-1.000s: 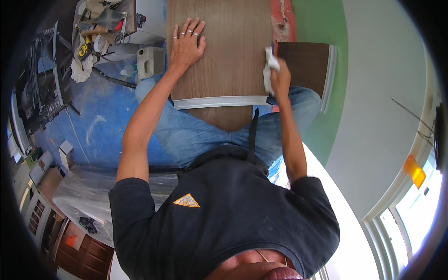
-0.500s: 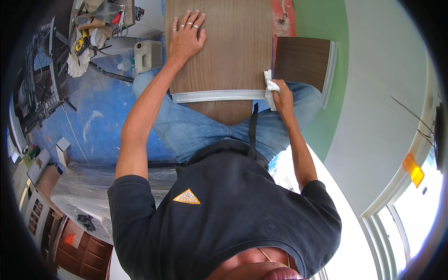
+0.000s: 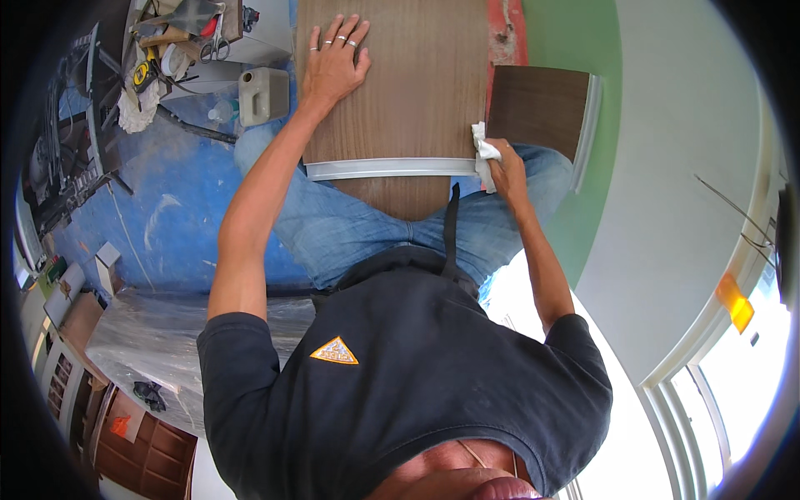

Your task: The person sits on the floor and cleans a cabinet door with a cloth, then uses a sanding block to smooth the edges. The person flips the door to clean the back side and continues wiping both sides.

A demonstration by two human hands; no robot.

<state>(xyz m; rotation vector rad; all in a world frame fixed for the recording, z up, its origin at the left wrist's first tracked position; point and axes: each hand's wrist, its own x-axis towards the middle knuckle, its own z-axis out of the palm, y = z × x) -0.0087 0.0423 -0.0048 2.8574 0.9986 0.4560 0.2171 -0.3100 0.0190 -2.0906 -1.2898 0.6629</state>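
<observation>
A brown wood-grain panel [image 3: 417, 92] lies before me, with a silver metal strip [image 3: 392, 168] along its near edge. On its upper left part my left hand [image 3: 335, 67] rests flat, fingers spread, rings on several of them. My right hand [image 3: 507, 171] grips a crumpled white cloth [image 3: 482, 154] at the panel's near right corner, by the end of the strip. Just beyond that hand is a smaller dark brown panel [image 3: 542, 108], also with a silver strip on its right edge. Part of another brown panel [image 3: 400, 196] shows below the strip, between my legs.
A beige jug [image 3: 264, 96] stands left of the panel. Farther left, scissors [image 3: 215, 40] and a yellow tape measure [image 3: 144, 73] lie among tools on a cabinet. Plastic sheeting [image 3: 150, 333] covers something at lower left. A green-edged wall [image 3: 658, 167] rises on the right.
My right hand and the cloth stay at the panel's corner, with only a very slight shift. My left hand keeps its place on the panel.
</observation>
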